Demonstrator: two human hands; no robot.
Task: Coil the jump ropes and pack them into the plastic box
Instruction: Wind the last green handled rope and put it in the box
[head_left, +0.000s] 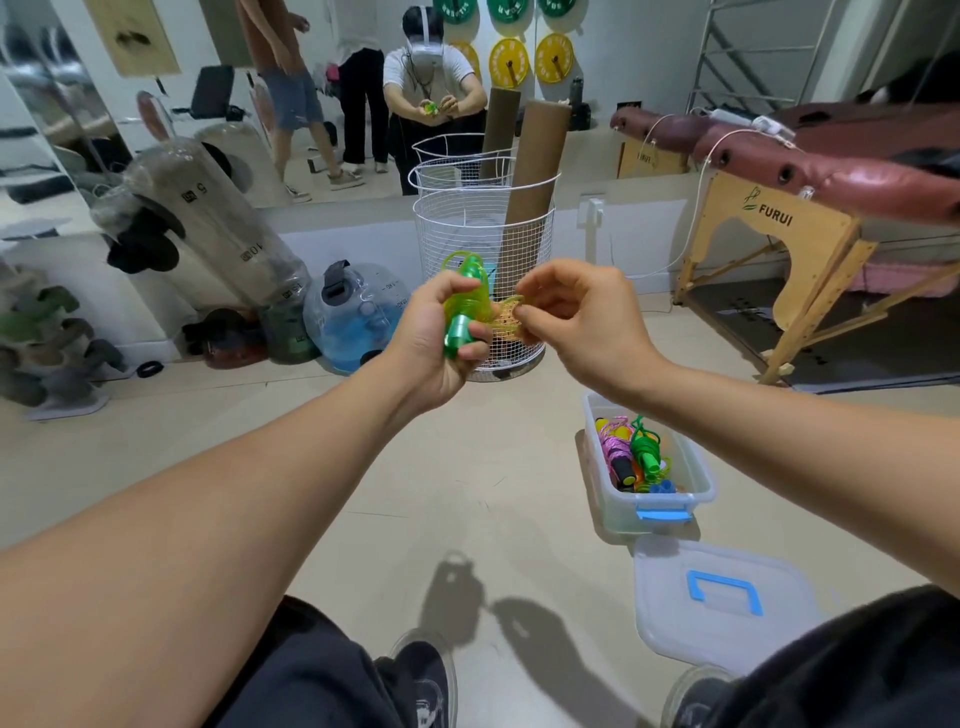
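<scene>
Gripping the green jump rope (464, 306) handles, the left hand (441, 343) steadies the bundle while the right hand (576, 317) pinches its cord, coiling unfinished; the plastic box (670, 506) already holds coiled ropes (631, 454).

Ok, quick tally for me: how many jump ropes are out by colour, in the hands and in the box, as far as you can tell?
Green, gripped by left hand, loop pinched by right hand: 1 green jump rope
Green, in the plastic box: 1 green coiled rope
Pink, in the box: 1 pink coiled rope
Other orange, black and blue parts in the box: count unclear
Total clearly seen: 3
</scene>
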